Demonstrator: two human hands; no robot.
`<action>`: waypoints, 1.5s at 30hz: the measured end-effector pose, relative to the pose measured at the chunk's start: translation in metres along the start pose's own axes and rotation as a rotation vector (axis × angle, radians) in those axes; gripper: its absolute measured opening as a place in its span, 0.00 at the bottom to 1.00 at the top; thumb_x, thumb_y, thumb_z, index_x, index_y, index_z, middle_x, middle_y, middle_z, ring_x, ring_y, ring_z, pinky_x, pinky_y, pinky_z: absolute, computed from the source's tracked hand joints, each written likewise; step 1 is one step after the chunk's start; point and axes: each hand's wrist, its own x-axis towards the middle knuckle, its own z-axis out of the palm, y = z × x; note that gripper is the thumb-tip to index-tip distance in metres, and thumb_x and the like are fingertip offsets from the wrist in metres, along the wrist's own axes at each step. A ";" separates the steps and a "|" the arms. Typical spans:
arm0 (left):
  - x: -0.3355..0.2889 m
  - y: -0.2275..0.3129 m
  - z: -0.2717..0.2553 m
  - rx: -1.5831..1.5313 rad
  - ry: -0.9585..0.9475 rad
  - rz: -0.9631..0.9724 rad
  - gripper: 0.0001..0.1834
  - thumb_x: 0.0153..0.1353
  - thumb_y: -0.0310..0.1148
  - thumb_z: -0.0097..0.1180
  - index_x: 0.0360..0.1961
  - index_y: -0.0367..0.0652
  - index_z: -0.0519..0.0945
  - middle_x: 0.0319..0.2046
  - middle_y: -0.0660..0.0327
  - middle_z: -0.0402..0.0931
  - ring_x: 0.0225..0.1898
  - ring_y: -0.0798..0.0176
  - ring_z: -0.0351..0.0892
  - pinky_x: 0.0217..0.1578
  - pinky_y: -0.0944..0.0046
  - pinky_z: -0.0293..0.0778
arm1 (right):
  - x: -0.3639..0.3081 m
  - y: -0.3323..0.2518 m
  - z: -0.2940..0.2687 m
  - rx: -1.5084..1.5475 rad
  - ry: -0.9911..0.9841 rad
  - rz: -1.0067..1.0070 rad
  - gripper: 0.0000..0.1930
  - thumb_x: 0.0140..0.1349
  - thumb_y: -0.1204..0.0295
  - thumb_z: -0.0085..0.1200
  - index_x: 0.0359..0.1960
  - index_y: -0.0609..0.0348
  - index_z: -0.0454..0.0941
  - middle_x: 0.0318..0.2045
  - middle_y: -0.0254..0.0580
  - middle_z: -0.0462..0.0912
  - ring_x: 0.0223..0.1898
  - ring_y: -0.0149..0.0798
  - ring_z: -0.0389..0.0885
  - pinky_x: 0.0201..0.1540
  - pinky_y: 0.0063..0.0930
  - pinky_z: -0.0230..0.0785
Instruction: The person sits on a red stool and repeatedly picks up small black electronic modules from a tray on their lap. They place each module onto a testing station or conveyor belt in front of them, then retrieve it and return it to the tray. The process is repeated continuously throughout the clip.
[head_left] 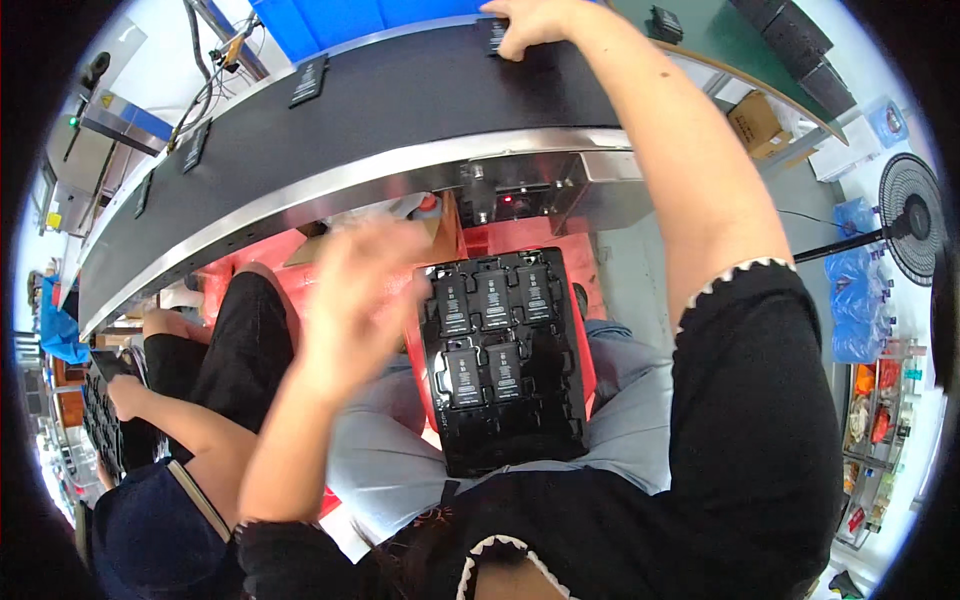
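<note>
My right hand (535, 22) reaches across to the far side of the black conveyor belt. Its fingers and thumb are closed about a flat black phone battery (495, 38), partly hidden by the hand. My left hand (368, 285), smeared by motion, hovers beside the upper left edge of a black plastic tray (545, 425); its fingers are too blurred to read. On my lap, the tray holds several phone batteries (493, 298) in its moulded pockets, toward its far and left parts. Bare pockets show at its near and right side.
More batteries (309, 81) lie spaced along the conveyor belt (400, 95) to the left. A metal rail (400, 172) edges the belt in front of me. Close on my left, a co-worker's hand (125, 397) is beside another black tray. A fan (908, 218) stands at right.
</note>
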 end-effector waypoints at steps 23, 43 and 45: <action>0.166 -0.096 -0.015 0.255 -0.240 -0.319 0.41 0.46 0.36 0.64 0.62 0.31 0.66 0.52 0.43 0.74 0.50 0.53 0.76 0.55 0.61 0.70 | -0.275 -0.061 0.316 0.219 0.154 -0.271 0.41 0.45 0.70 0.66 0.64 0.53 0.62 0.60 0.44 0.69 0.63 0.49 0.64 0.61 0.47 0.58; -0.224 0.072 0.092 -0.132 -0.438 -0.384 0.35 0.47 0.33 0.68 0.59 0.47 0.72 0.56 0.59 0.71 0.64 0.50 0.62 0.67 0.38 0.47 | -0.207 -0.052 0.175 0.592 0.566 -0.054 0.29 0.53 0.69 0.62 0.59 0.59 0.71 0.54 0.46 0.77 0.52 0.41 0.77 0.54 0.31 0.69; -0.234 0.071 0.093 -0.090 -0.408 -0.354 0.28 0.50 0.33 0.65 0.55 0.47 0.76 0.59 0.61 0.70 0.65 0.51 0.62 0.67 0.38 0.47 | -0.188 -0.065 0.138 0.720 0.648 -0.107 0.27 0.54 0.68 0.61 0.57 0.60 0.72 0.51 0.49 0.77 0.50 0.44 0.77 0.53 0.35 0.69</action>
